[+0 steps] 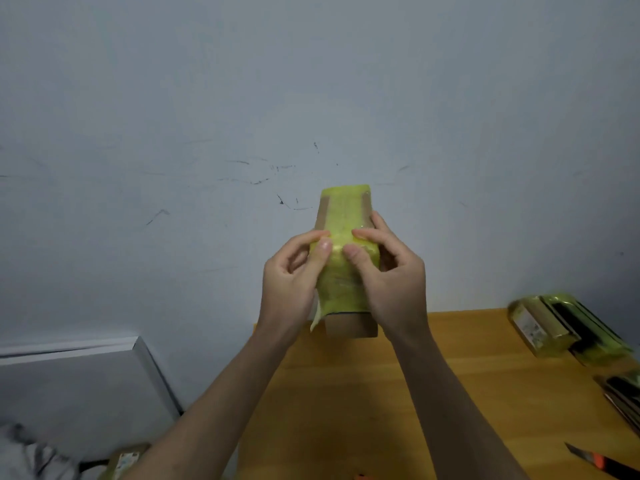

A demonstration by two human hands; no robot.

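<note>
We hold the taped cardboard box (346, 209) in the air above the far edge of the wooden table (346, 393), tilted so its yellow-green tape faces us. Our left hand (294, 275) and right hand (394, 275) clasp its sides with curled fingers. Both thumbs (323, 247) press the tape mid-face (smoothing it or hunting a seam, we judge). More taped parcels (554, 327) lie at the table's far right, and a cutter (595, 459) lies at its near right.

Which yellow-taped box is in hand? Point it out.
The box gripped by left hand and right hand, raised; the other boxes at right lie on the table.
</note>
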